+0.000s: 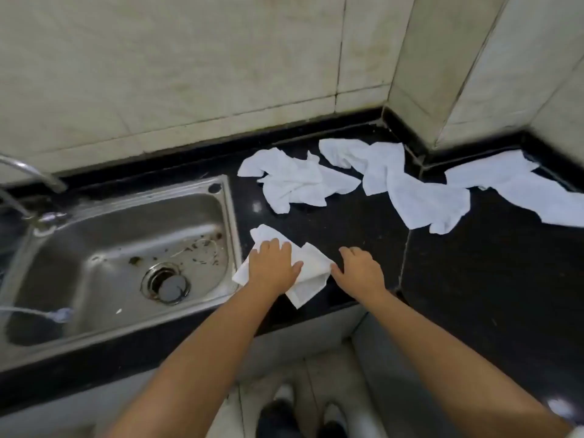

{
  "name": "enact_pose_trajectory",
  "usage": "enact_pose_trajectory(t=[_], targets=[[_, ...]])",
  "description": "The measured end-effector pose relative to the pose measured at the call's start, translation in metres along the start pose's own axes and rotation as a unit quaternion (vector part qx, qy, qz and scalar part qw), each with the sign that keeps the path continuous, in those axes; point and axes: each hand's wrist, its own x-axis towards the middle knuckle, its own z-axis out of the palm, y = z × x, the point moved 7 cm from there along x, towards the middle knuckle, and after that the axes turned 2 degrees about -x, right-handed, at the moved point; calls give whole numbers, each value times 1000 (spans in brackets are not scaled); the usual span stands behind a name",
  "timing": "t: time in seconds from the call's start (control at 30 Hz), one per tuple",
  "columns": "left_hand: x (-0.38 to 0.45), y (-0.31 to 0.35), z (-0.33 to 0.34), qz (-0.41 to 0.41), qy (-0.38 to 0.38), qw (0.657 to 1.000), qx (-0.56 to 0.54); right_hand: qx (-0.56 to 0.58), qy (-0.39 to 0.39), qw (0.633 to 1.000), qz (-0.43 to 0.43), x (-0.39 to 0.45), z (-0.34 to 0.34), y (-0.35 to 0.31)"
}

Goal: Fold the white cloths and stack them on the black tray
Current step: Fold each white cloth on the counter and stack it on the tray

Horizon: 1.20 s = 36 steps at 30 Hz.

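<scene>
Both hands lie flat: left (274,266) presses white cloth (308,279), right (358,269) on counter (474,279).

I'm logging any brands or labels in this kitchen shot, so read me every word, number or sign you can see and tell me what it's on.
There is no readable text in this view.
White cloths, including the one under the left hand: plain, no tag showing.
Steel sink and faucet: no brand mark visible.
Black countertop and wall tiles: no lettering.

Sink (126,216) left of counter (474,279); cloths (297,181) lie behind.
</scene>
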Motion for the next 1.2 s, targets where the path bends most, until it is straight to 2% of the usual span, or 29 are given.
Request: enact_pose_trajectory(t=[0.17, 0.3, 0.37, 0.47, 0.53, 0.6, 0.7, 0.83, 0.93, 1.0, 1.1, 1.2], targets=[[51, 21, 38, 154, -68, 986, -13, -8, 23, 998, 66, 15, 26, 5], [73, 23, 50, 239, -61, 969, 19, 59, 17, 990, 126, 19, 33, 11], [82, 30, 45, 269, -53, 962, 2, 99, 13, 986, 132, 17, 32, 14], [90, 59, 34, 324, -82, 942, -27, 123, 16, 984, 126, 11, 17, 22], [92, 84, 23, 366, -81, 927, -22, 126, 51, 978, 160, 0, -3, 40], [95, 112, 6, 397, -79, 912, -62, 105, 92, 968, 209, -18, -25, 67], [82, 173, -29, 475, -59, 865, -147, 45, 155, 947, 278, -58, -62, 115], [49, 270, -88, 544, -17, 803, -245, 0, 277, 885, 375, -137, -127, 191], [33, 334, -121, 556, 52, 780, -284, -33, 384, 828, 407, -205, -175, 240], [22, 370, -133, 558, 78, 765, -311, -56, 426, 801, 416, -245, -199, 266], [-1, 408, -130, 582, 75, 746, -314, -51, 447, 798, 402, -287, -213, 292], [-21, 426, -98, 633, 45, 731, -252, -35, 409, 829, 380, -311, -193, 305]])
